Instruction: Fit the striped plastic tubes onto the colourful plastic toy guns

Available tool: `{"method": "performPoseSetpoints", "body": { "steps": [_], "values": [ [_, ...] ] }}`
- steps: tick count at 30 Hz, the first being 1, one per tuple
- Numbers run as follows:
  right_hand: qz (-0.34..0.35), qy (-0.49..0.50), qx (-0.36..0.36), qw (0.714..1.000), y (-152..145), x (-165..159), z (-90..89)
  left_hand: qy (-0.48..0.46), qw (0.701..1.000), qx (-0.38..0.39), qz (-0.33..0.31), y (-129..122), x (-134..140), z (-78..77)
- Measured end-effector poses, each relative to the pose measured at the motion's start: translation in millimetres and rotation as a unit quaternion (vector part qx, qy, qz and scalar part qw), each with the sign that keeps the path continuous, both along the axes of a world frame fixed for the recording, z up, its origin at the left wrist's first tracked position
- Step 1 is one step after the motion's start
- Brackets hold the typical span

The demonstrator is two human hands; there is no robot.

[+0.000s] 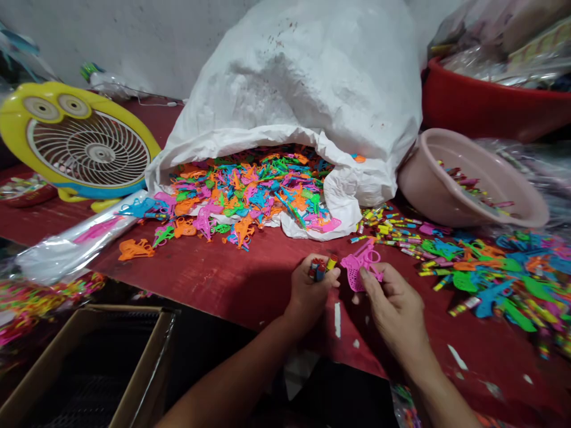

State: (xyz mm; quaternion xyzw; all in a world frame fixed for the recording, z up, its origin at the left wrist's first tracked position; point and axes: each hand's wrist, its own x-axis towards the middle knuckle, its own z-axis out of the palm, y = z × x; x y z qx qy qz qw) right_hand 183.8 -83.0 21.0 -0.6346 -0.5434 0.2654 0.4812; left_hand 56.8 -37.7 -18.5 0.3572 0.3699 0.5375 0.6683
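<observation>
My left hand (310,291) is closed round several small printed tubes (318,268) with red, blue and yellow ends. One yellow tube (331,261) pokes out between the thumb and forefinger. In my right hand (399,303), thumb and fingers pinch a pink plastic toy piece (359,266) with a perforated body and a ring. The two hands are close together above the red table (200,267). Behind them, a white sack (307,77) lies with its mouth towards me, and many colourful plastic pieces (250,190) spill out of it.
A pink basin (473,178) holding some tubes tilts at the right. Before it spreads a pile of assembled-looking toys (495,279). A yellow fan (89,145) and plastic bags (80,244) are on the left; a cardboard box (143,368) stands below the table edge.
</observation>
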Motion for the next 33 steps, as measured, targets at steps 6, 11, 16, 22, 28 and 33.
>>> {"method": "performPoseSetpoints", "body": {
  "steps": [6, 11, 16, 22, 28, 33],
  "values": [
    [0.008, -0.035, 0.024, 0.999, 1.3, -5.9, -0.5, 0.011, 1.0, 0.019, -0.016, -0.2, 0.5, -7.4],
    [0.007, -0.094, 0.041, 0.995, -0.2, -4.8, -0.7, 0.027, 0.999, 0.028, -0.023, -0.5, 1.0, -8.3],
    [-0.004, -0.109, 0.048, 0.993, -1.9, -6.1, -6.7, 0.031, 0.999, 0.019, -0.022, -1.1, 1.6, -7.3],
    [-0.012, -0.116, 0.046, 0.992, -1.2, -6.5, -6.3, 0.078, 0.994, 0.073, -0.024, -2.2, -1.9, -6.3],
    [-0.056, -0.145, 0.053, 0.986, -2.1, -10.0, -6.4, 0.172, 0.973, 0.152, -0.01, -5.2, -2.8, -7.5],
    [-0.087, -0.115, 0.049, 0.988, -0.6, -14.5, -11.2, 0.247, 0.949, 0.198, -0.005, -8.0, -3.0, -11.3]
  ]
}}
